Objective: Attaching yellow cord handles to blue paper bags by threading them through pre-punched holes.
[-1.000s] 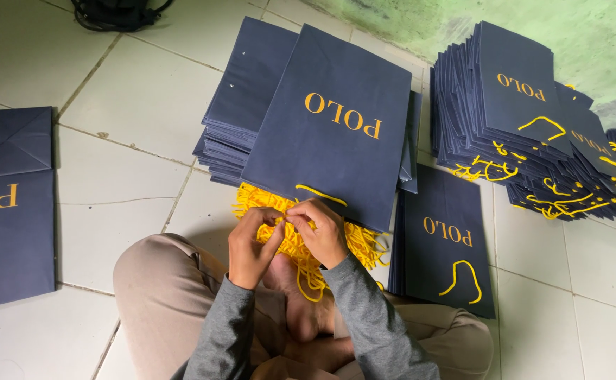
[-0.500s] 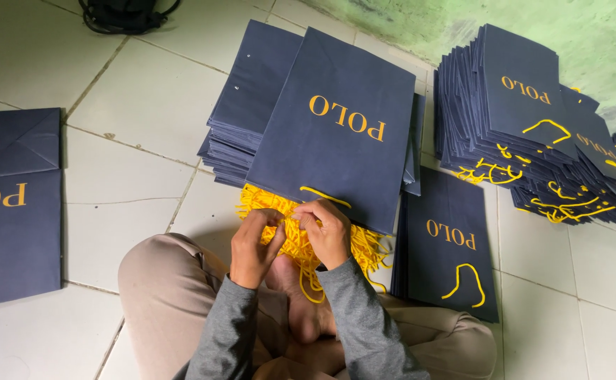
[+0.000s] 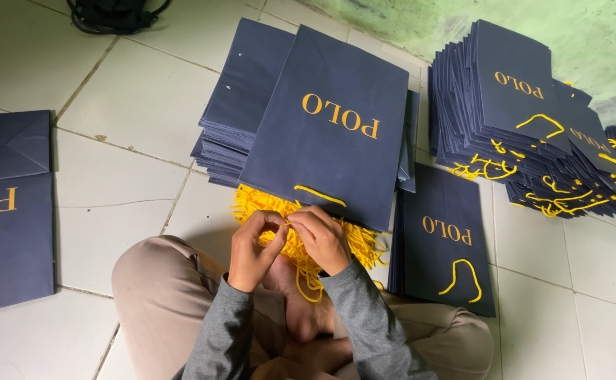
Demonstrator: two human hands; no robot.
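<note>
Both hands meet just in front of the person's crossed legs, at the near edge of a dark blue paper bag (image 3: 329, 141) that lies flat on a stack of like bags. Left hand (image 3: 251, 250) and right hand (image 3: 324, 239) are each closed to a narrow pinch, fingertips almost touching, on a strand of yellow cord (image 3: 287, 225) drawn from the loose heap of yellow cords (image 3: 353, 243) under the bag's near edge. One cord handle (image 3: 320, 195) already lies on the bag's face just beyond the fingers.

Judging by this, the step in hand looks like fitting or knotting a cord handle at the mouth of the top bag; whether the strand has gone through a hole cannot be told, since the fingers hide it. A next move would call for fine fingertip work: keeping the thin strand taut and separate from the tangle below, without creasing the paper.

To the right, near the knee, another bag with handle (image 3: 443, 243) lies flat; farther right a leaning pile of finished bags (image 3: 505, 119) stands by the green wall. At far left a flat bag (image 3: 9, 211) rests on the white tiled floor (image 3: 111, 176).
</note>
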